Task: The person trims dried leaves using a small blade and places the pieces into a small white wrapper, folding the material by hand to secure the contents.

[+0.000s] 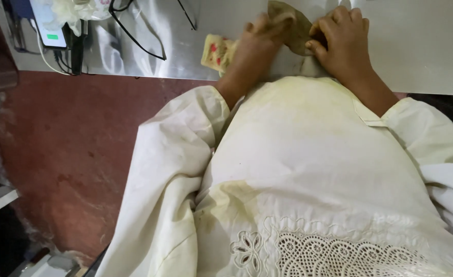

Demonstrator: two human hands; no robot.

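Both arms are reaching forward from cream sleeves pushed up to the forearms. The left hand (257, 38) is lying knuckles up, its fingers curling and pinching. The right hand (342, 41) is bending at the wrist, its fingertips (313, 46) gripping close beside the left.

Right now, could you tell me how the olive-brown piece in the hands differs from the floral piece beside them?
The olive-brown piece is plain and dull; the floral piece is cream with red flowers. The first is pinched between left hand and right hand; the second lies untouched. Both rest on the steel table.
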